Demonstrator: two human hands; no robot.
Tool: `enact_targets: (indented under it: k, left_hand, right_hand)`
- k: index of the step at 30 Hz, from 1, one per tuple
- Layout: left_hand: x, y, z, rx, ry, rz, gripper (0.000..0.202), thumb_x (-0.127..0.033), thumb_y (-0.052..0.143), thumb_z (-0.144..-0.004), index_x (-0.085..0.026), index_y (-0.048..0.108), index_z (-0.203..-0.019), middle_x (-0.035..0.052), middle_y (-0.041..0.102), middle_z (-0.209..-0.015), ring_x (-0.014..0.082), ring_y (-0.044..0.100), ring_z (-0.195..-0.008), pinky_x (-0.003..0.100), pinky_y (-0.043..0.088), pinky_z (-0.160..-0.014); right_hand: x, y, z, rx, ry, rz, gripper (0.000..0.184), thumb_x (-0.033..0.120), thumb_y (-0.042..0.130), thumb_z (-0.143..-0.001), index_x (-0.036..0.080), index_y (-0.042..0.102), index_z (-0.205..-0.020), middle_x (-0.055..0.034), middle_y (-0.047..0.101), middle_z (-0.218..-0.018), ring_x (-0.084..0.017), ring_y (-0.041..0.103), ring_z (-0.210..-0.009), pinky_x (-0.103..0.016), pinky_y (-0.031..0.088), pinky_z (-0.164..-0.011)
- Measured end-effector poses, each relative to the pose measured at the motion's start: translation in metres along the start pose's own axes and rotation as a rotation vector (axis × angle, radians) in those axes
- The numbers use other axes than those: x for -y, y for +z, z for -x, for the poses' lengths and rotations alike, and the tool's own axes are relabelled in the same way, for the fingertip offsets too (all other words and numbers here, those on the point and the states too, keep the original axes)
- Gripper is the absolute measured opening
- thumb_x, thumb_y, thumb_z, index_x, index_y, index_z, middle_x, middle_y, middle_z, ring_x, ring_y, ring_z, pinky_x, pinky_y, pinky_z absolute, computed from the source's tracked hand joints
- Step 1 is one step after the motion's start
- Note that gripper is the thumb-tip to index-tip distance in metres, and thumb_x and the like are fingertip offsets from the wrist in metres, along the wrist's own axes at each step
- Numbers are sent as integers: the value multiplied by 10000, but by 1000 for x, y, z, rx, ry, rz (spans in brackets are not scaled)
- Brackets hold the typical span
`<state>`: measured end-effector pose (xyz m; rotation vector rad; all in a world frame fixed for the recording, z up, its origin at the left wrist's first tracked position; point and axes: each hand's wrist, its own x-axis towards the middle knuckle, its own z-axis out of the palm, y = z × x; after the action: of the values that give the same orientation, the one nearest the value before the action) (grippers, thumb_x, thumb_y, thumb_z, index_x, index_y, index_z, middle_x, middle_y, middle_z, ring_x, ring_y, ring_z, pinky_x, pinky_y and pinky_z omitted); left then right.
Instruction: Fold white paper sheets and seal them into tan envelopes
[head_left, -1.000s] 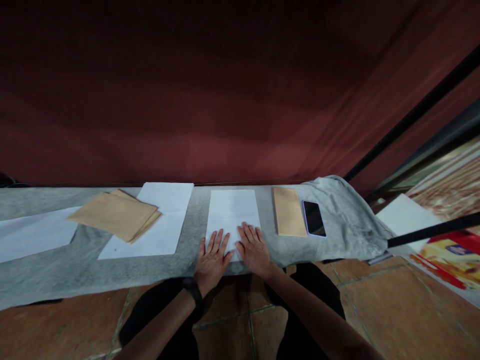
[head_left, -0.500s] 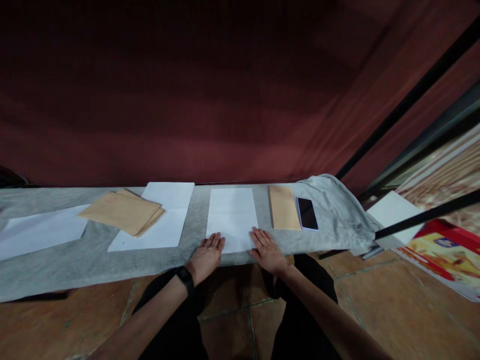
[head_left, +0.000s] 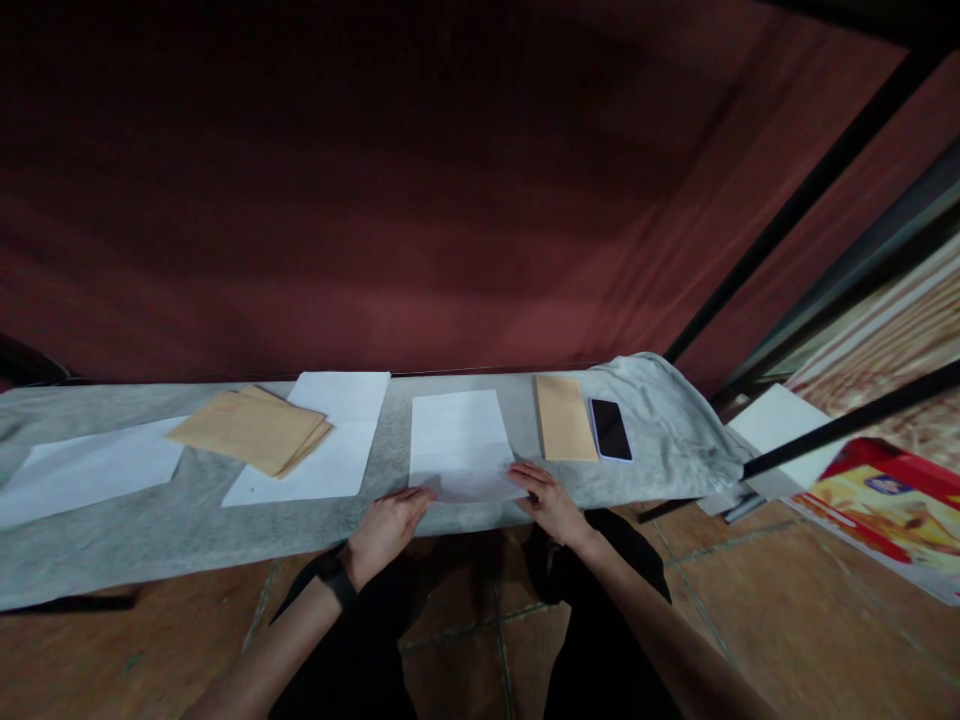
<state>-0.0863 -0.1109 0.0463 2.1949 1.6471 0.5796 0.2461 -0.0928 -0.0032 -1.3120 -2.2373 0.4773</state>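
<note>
A white sheet of paper [head_left: 459, 430] with a faint crosswise crease lies in front of me, its near edge lifted and curving up. My left hand [head_left: 390, 525] is closed on the near left corner, and a dark watch sits on that wrist. At the near right corner, my right hand [head_left: 551, 503] pinches the same sheet between thumb and fingers. To the right of the sheet lies a brown envelope [head_left: 566, 420], with a dark-screened phone [head_left: 611, 430] beside it.
Several brown envelopes [head_left: 247, 430] overlap a white sheet [head_left: 345, 430] on the left. Another white sheet [head_left: 90, 468] lies farther left. Grey cloth [head_left: 187, 540] covers the narrow bench. A dark red wall rises behind; a red and yellow box [head_left: 892, 500] stands at right.
Both hands have gone from lying flat on the paper to gripping its near corners. The sheet's near edge has come up off the cloth. The view has shifted slightly.
</note>
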Motion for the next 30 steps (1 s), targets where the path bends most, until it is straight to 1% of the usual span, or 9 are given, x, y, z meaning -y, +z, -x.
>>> enact_targets:
  k: [3, 6, 8, 11, 13, 16, 19, 23, 30]
  left_hand:
    - [1, -12, 9, 92, 57, 180, 320, -427, 492, -980, -294, 779, -1028, 19, 801, -1043, 200, 754, -970, 306, 585, -913]
    - [6, -17, 7, 13, 9, 332, 358, -506, 529, -948, -261, 767, -1057, 36, 791, -1083, 208, 743, -968, 321, 587, -906]
    - [12, -16, -3, -70, -74, 397, 406, -550, 595, -888, -241, 750, -1101, 53, 782, -1123, 213, 733, -921, 342, 591, -887]
    - [22, -10, -23, -139, -214, 467, 483, -604, 670, -783, -213, 749, -1056, 67, 787, -1069, 234, 712, -898, 366, 580, -867]
    - [29, -4, -37, -134, -269, 534, 479, -619, 689, -732, -195, 751, -946, 63, 787, -963, 248, 700, -895, 361, 568, -840]
    - [35, 6, -53, -136, -337, 601, 444, -621, 672, -707, -185, 709, -776, 37, 740, -784, 224, 664, -777, 323, 536, -731]
    - [38, 16, -61, -144, -381, 587, 388, -584, 646, -724, -196, 664, -711, 16, 690, -703, 203, 624, -712, 295, 493, -660]
    - [40, 25, -63, -157, -398, 500, 312, -516, 600, -776, -218, 604, -686, -2, 649, -668, 197, 605, -700, 284, 467, -645]
    - [38, 27, -71, -153, -439, 274, 231, -369, 519, -857, -233, 520, -670, -24, 592, -626, 166, 568, -642, 265, 415, -638]
  right_hand:
    - [-2, -6, -2, -72, 15, -81, 413, 76, 625, -865, 276, 754, -1204, -52, 705, -1355, -229, 582, -1358, -496, 465, -1157]
    - [1, -8, -11, -173, 87, -200, 210, 198, 610, -939, 263, 798, -1007, -59, 781, -1183, -240, 685, -1205, -479, 496, -1114]
    - [3, -8, -20, -227, 162, -307, 219, 325, 596, -975, 240, 790, -920, -69, 803, -1073, -248, 737, -1068, -451, 551, -1028]
    - [2, -5, -33, -244, 221, -414, 322, 463, 586, -969, 205, 779, -954, -79, 807, -998, -247, 756, -944, -400, 600, -887]
    - [0, -2, -43, -236, 235, -479, 352, 494, 599, -948, 197, 773, -1019, -76, 808, -998, -242, 752, -944, -384, 596, -872]
    - [-4, 5, -56, -235, 283, -540, 333, 480, 633, -907, 203, 766, -1036, -76, 806, -1013, -248, 742, -968, -389, 582, -890]
    - [-9, 13, -68, -223, 321, -507, 291, 424, 625, -894, 211, 753, -1044, -75, 803, -1015, -246, 737, -940, -385, 579, -868]
    - [-15, 21, -76, -215, 352, -473, 241, 362, 595, -895, 205, 731, -1018, -64, 797, -976, -228, 724, -879, -364, 573, -838]
    - [-9, 28, -88, -280, 422, -307, 251, 381, 535, -932, 204, 700, -996, -45, 760, -859, -211, 699, -803, -306, 551, -755]
